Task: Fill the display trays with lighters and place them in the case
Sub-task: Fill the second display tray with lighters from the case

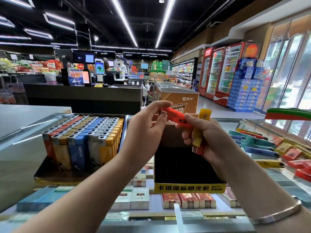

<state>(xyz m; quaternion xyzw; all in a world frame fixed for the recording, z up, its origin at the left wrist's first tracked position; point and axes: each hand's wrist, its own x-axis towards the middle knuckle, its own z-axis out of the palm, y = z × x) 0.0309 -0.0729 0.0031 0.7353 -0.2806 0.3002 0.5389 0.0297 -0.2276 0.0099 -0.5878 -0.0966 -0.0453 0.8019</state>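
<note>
While both hands (176, 130) pinch orange lighter (175, 117) (R grips yellow lighter (201, 128) too), empty tray (188, 170) below

Right hand (208, 138) hides the yellow lighter's (201, 130) middle.

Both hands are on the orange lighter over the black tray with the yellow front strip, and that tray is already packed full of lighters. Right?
Not quite. In the head view the black tray with the yellow front strip shows no lighters inside; the packed one is the tray on the left. Left hand and right hand do both hold the orange lighter.
</note>
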